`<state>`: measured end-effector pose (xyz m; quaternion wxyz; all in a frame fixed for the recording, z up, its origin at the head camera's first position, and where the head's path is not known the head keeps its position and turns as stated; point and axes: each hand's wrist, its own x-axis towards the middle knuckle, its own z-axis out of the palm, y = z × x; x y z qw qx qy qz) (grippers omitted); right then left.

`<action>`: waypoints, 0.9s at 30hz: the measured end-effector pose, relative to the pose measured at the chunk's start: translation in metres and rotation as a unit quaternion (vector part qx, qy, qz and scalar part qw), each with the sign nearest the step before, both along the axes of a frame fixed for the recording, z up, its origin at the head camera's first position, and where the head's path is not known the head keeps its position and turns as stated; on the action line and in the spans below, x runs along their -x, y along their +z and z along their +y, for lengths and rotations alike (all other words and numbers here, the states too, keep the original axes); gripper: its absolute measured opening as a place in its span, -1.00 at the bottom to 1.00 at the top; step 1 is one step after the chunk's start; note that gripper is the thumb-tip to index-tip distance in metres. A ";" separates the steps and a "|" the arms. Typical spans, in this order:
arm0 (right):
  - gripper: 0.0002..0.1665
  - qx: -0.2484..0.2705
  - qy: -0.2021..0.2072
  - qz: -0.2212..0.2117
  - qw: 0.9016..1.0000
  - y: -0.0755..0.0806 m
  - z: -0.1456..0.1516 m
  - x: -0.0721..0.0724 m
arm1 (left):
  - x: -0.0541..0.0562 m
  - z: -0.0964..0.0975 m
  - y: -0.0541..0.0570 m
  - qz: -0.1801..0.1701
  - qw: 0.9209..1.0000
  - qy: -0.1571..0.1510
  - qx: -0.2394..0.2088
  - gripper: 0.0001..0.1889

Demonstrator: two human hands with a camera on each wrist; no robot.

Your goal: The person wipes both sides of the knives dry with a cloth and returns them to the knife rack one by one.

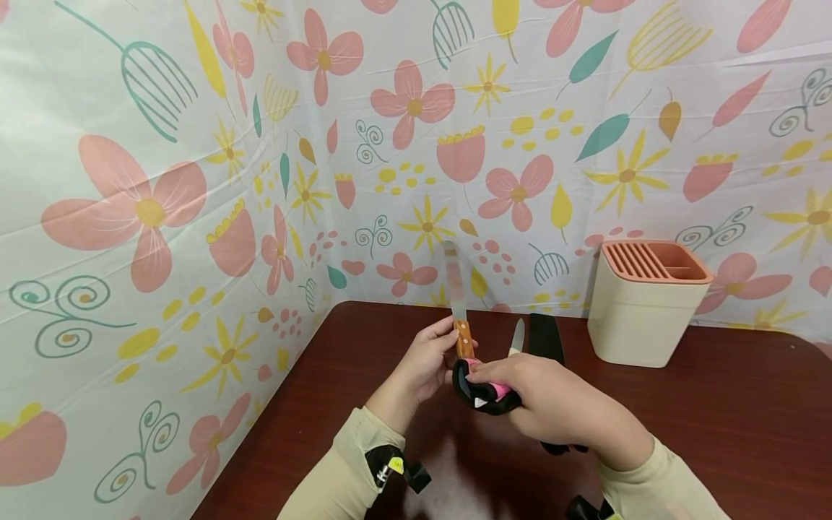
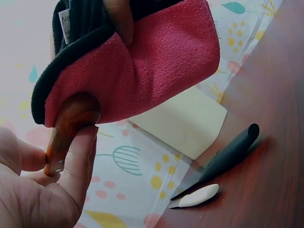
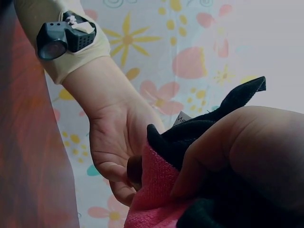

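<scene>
A knife with a wooden handle [image 1: 464, 339] is in my left hand [image 1: 419, 365], its blade pointing away toward the wall. The thumb and fingers pinch the handle, as the left wrist view also shows. My right hand [image 1: 552, 397] grips a pink and black cloth [image 2: 166, 59] bearing a white label. The cloth touches the butt of the wooden handle [image 2: 76, 118] and partly covers it. Beyond the right hand lie a small knife with a white handle [image 2: 202, 195] and a black knife [image 1: 546, 338], both partly hidden in the head view.
A cream knife holder [image 1: 640, 325] with an orange slotted top stands at the back right of the dark red-brown table [image 1: 734, 412]. Floral sheeting [image 1: 416, 180] rises behind the table and along its left side.
</scene>
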<state>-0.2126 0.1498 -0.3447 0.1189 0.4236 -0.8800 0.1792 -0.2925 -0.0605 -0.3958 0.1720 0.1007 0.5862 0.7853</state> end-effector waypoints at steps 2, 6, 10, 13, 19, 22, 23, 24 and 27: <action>-0.32 -0.002 -0.004 -0.002 1.000 0.000 0.000 0.000 | 0.000 0.000 0.000 0.002 1.000 0.000 0.002 -0.58; -0.34 -0.007 -0.013 -0.007 1.000 0.000 0.000 -0.002 | -0.001 0.000 0.001 0.004 1.000 -0.001 0.004 -0.58; -0.35 -0.007 -0.006 -0.006 1.000 -0.001 0.000 -0.003 | 0.000 0.000 0.000 0.004 1.000 -0.002 0.009 -0.58; -0.35 -0.005 0.007 -0.008 1.000 0.000 0.001 -0.002 | 0.001 0.000 0.000 0.003 1.000 -0.002 0.012 -0.58; -0.28 -0.013 0.023 -0.041 0.999 0.002 0.002 -0.003 | 0.001 -0.002 0.000 0.011 1.000 0.000 0.014 -0.58; -0.23 -0.013 0.030 -0.065 0.997 0.003 0.003 -0.004 | 0.001 -0.003 0.000 0.017 1.000 0.001 0.014 -0.58; -0.22 -0.011 0.033 -0.072 0.997 0.004 0.004 -0.005 | 0.001 -0.003 0.000 0.017 1.000 0.002 0.014 -0.58; -0.22 -0.009 0.038 -0.078 0.996 0.004 0.004 -0.005 | 0.002 -0.003 0.000 0.017 1.000 0.003 0.013 -0.58; -0.23 0.001 0.049 -0.092 0.995 0.006 0.007 -0.005 | 0.002 -0.003 0.001 0.015 1.000 0.004 0.008 -0.57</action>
